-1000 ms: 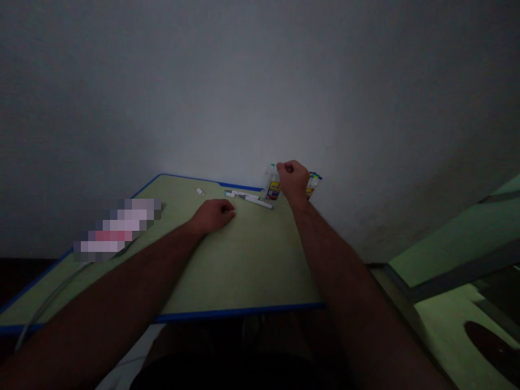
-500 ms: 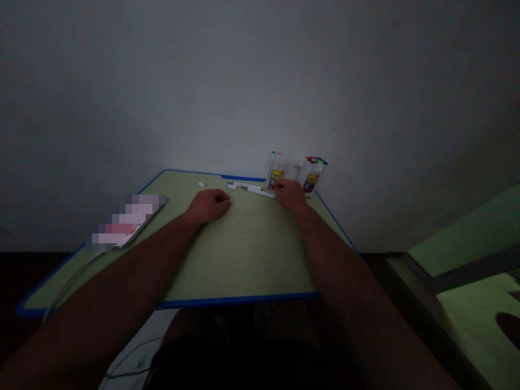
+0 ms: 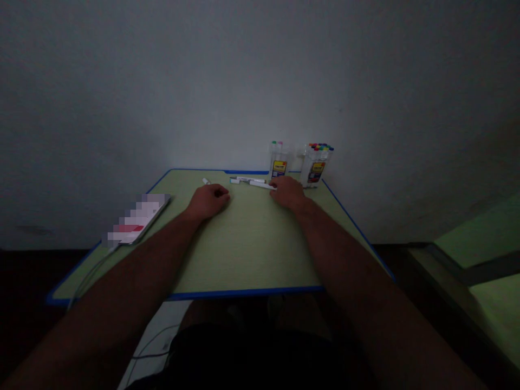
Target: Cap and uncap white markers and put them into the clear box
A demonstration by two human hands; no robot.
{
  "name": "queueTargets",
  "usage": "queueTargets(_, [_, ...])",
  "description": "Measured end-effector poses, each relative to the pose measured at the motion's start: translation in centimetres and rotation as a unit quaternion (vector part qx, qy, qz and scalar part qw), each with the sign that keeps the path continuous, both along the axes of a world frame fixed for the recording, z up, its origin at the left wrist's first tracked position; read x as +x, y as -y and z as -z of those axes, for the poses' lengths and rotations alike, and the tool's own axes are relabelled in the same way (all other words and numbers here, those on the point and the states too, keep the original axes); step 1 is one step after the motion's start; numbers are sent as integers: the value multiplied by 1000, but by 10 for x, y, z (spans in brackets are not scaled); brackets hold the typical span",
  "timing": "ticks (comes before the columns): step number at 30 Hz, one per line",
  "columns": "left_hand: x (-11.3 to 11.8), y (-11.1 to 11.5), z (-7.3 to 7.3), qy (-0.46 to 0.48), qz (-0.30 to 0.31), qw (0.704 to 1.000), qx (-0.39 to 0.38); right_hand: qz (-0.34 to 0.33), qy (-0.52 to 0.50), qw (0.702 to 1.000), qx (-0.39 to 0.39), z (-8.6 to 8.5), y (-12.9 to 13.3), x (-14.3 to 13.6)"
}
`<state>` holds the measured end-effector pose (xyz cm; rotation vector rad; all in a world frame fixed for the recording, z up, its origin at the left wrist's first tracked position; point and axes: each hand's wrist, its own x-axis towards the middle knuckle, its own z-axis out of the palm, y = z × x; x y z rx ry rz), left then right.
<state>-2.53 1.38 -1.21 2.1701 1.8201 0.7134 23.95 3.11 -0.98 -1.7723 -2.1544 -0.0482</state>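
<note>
My right hand (image 3: 286, 193) meets the right end of a white marker (image 3: 259, 184) lying on the table (image 3: 244, 249); I can't tell whether it's gripped. My left hand (image 3: 208, 201) curls loosely near a small white cap (image 3: 206, 181), its grip unclear.

The bare left forearm (image 3: 150, 254) and bare right forearm (image 3: 345, 246) taper smoothly into a bare left hand (image 3: 207, 202) and right hand (image 3: 286, 192). Below the counter's near edge (image 3: 244, 293) shows black clothing (image 3: 260, 357), its cut lost in shadow.
</note>
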Motion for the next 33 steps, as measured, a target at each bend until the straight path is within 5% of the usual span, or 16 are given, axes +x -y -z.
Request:
queueTargets(14, [0,1,1,-1,-8,1000,1,-15,2,1000,-8,5,-5,0])
queueTargets(23, [-2,-7,9,-76,9,997,11,-42,-6,995,-88,-4,-2,3])
queueTargets(33, [15,-39,-7,-182,47,980,-67,-32,19,997,-72,-3,0,5])
